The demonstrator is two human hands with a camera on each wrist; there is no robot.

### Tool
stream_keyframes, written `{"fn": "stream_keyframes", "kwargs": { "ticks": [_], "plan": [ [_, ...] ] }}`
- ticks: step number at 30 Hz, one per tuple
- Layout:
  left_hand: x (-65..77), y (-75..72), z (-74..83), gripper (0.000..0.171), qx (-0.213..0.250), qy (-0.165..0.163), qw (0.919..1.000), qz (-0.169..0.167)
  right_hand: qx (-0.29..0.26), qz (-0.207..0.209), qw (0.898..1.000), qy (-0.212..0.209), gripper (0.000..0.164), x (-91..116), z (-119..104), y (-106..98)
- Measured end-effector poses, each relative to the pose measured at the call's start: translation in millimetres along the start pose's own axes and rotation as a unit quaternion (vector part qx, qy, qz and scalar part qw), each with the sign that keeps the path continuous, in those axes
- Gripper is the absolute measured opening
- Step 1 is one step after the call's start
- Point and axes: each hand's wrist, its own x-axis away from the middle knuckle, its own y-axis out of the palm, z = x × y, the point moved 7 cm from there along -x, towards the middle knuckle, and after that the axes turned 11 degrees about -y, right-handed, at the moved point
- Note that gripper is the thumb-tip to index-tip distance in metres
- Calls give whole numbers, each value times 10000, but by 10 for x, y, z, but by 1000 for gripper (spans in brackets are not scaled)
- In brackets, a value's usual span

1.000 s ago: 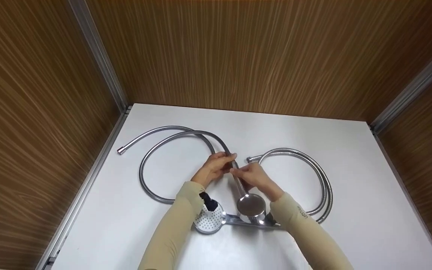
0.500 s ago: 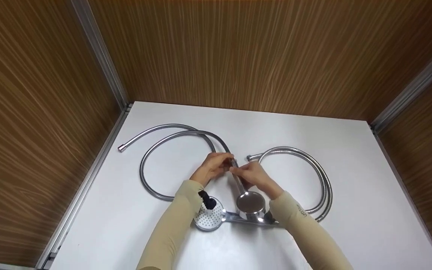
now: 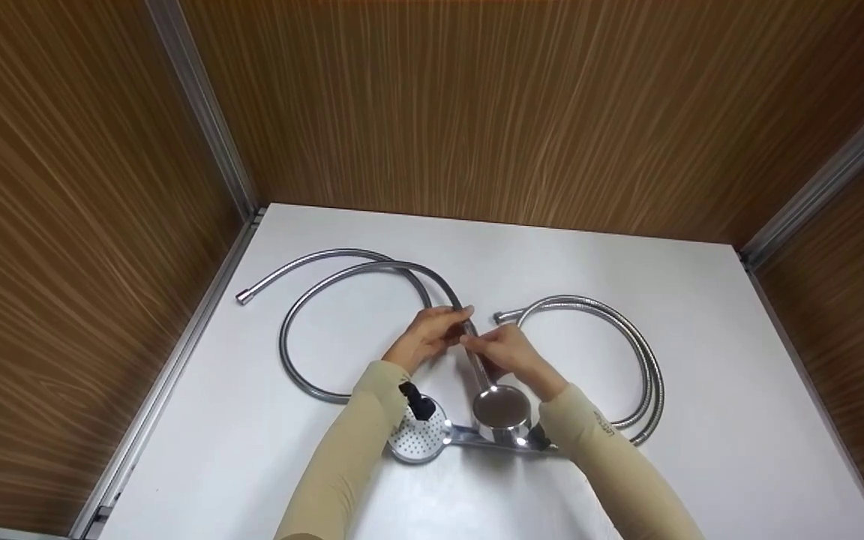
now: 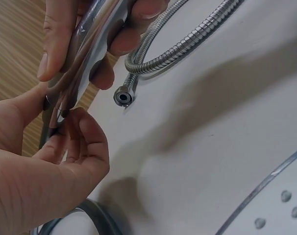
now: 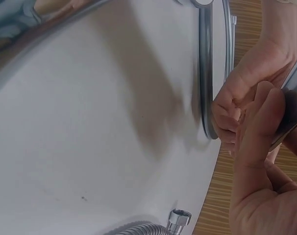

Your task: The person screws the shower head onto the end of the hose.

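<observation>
Both hands meet at the joint between a chrome hand shower and a dark grey shower hose. My right hand grips the shower's handle near its lower end. Just beyond it, my left hand pinches the hose end with thumb and fingertips, right against the handle's end. In the left wrist view, the left fingers cover most of the joint. The held shower's round head hangs toward the body, over the handle of a second shower head, whose pale dotted face points up beside the left sleeve.
The grey hose loops across the table's left side; its free chrome end lies far left. A ribbed silver hose is coiled at the right, with a hex nut at its end. Wood-grained panels enclose the back and sides.
My left thumb and fingers shift slightly back and forth at the hose end. The right hand keeps its grip on the handle, and the other things stay in place.
</observation>
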Motion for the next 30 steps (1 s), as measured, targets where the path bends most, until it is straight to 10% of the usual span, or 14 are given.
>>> {"fn": "stream_keyframes", "kwargs": {
  "ticks": [30],
  "plan": [
    [40,-2,-16,11,-139,-146,9993,-299,-276,-163,9994,-95,40,7,7,10]
  ]
}}
